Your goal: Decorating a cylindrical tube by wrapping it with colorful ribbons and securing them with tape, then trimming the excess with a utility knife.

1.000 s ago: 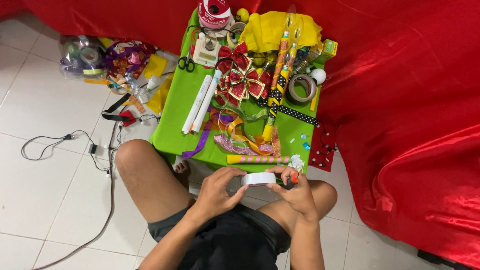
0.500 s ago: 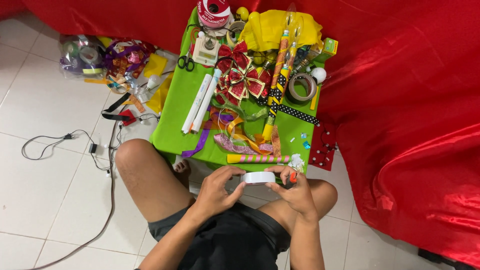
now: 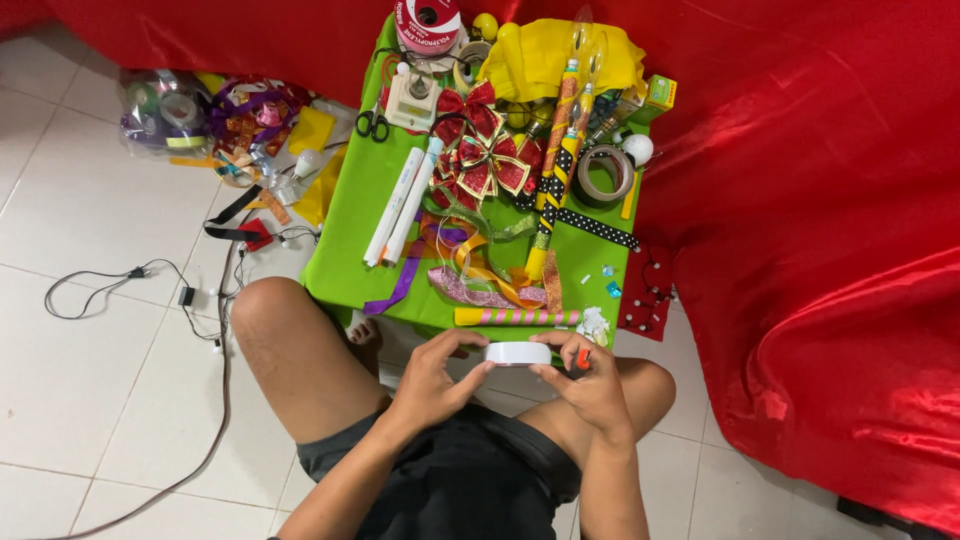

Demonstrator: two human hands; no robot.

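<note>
Gripping a white tape roll (image 3: 518, 353), left hand (image 3: 432, 380) and right hand (image 3: 592, 385) curl inward (thumbs on top).

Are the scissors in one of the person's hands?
No, the scissors lie on the green table; both hands hold a white roll.

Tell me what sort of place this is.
Probably a home craft corner set up on a tiled floor: a low green table crowded with ribbon bows, scissors and tape rolls, with red cloth draped around it.
</note>
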